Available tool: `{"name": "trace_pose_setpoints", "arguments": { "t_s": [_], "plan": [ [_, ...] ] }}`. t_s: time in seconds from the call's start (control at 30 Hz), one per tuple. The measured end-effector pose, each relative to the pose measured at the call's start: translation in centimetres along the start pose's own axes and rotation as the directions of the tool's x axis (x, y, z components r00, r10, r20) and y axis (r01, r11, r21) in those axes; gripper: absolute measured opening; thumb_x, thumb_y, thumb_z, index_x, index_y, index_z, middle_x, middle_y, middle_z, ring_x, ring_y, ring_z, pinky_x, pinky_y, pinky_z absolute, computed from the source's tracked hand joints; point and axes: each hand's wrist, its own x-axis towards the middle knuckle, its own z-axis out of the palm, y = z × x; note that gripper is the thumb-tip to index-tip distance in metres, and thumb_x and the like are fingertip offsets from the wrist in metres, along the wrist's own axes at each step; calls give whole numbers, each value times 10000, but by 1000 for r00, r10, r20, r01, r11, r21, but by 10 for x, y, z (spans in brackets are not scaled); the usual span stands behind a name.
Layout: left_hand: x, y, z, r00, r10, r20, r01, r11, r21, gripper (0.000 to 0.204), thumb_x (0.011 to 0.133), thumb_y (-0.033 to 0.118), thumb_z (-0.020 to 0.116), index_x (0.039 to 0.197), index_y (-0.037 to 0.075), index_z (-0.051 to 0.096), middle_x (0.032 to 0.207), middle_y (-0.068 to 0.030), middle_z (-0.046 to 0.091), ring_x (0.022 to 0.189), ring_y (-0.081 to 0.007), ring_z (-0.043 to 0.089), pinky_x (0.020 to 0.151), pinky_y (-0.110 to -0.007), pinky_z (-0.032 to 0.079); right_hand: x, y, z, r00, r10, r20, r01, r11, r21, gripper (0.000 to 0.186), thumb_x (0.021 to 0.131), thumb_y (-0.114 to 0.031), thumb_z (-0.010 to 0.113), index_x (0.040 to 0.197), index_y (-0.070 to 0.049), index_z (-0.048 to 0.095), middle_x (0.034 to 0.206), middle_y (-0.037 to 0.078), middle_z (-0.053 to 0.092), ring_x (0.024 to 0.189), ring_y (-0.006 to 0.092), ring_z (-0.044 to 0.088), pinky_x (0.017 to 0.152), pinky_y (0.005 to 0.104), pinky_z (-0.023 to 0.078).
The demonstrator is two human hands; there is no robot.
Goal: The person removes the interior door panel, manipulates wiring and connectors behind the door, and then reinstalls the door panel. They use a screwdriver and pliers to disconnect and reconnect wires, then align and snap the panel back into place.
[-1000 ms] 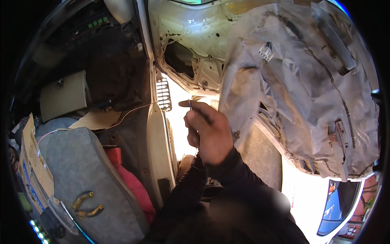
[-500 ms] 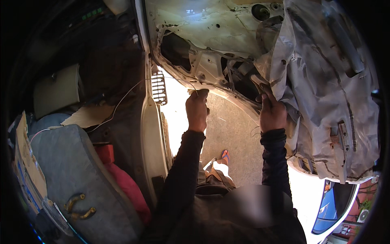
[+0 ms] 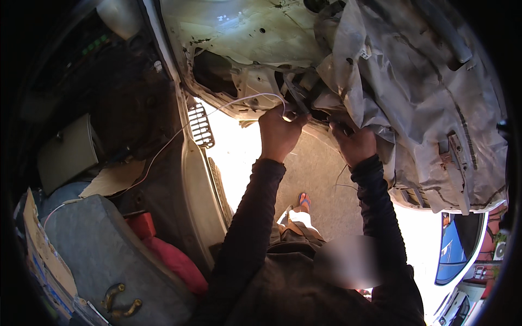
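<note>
A stripped vehicle door (image 3: 217, 32) stands open ahead of me, its inner panel bared. My left hand (image 3: 280, 135) is closed at the door's lower opening, pinching a thin white wire (image 3: 239, 100) that arches up and drops into its fingers. A narrow metal strip (image 3: 295, 91) slants just beyond those fingertips. To its right, my right hand (image 3: 356, 144) is curled at the edge of a loose grey plastic sheet (image 3: 418, 103); whatever its fingers grip is hidden. A short dark wire (image 3: 341, 176) hangs below that hand.
The white wire runs left across the door sill (image 3: 193, 179) to a grey seat (image 3: 103, 239). On the seat lie two brass-coloured curved pieces (image 3: 122, 301); a red cloth (image 3: 176, 263) is beside it. A slatted grille (image 3: 201, 126) shows in the door gap.
My left hand has moved right and up to the door opening, drawing the wire into an arch. My right hand has shifted slightly left and down, nearer to it. The view has turned slightly.
</note>
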Motion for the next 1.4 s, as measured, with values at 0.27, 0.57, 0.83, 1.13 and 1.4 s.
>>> {"name": "trace_pose_setpoints", "arguments": {
  "t_s": [0.27, 0.57, 0.83, 1.13, 1.4],
  "plan": [
    [-5, 41, -49, 963, 109, -246, -34, 956, 292, 440, 786, 223, 872, 1124, -15, 724, 1003, -166, 759, 904, -220, 718, 822, -332, 552, -26, -15, -27, 957, -53, 287, 44, 998, 37, 218, 896, -177, 737, 1089, -76, 746, 924, 97, 761, 809, 184, 716, 763, 320, 538],
    [2, 130, 12, 919, 372, -128, -393, 884, -255, 397, 734, 37, 805, 1119, -2, 716, 1027, -156, 725, 946, -237, 699, 835, -343, 532, -44, -26, -56, 802, -266, 534, 164, 959, 231, 181, 857, -110, 745, 1034, -74, 753, 876, 119, 683, 771, 281, 673, 692, 381, 516],
    [-5, 124, 7, 970, 238, 52, -201, 903, -379, 307, 852, 107, 781, 1137, 5, 734, 1015, -120, 739, 859, -148, 652, 716, -300, 507, -68, -132, -135, 855, -519, -20, 406, 644, 649, 177, 797, 19, 758, 973, 3, 755, 842, 77, 671, 699, 173, 596, 633, 307, 446],
    [18, 169, -50, 992, 73, 104, 7, 785, -619, 564, 944, 465, 705, 1130, -68, 690, 906, -47, 707, 677, -56, 539, 596, -217, 392, -47, -133, -90, 948, -29, -318, 271, 602, 751, 131, 832, 43, 726, 958, 8, 723, 813, 24, 572, 733, 92, 503, 681, 243, 400],
    [26, 191, -38, 983, 63, 171, 27, 877, -480, 217, 887, 172, 685, 914, -38, 734, 803, -44, 688, 699, -90, 585, 670, -244, 437, -34, -124, -94, 824, -105, -557, 435, 748, 502, 141, 803, 49, 737, 936, 13, 707, 820, 32, 559, 711, 88, 518, 646, 235, 417]
  ]
}}
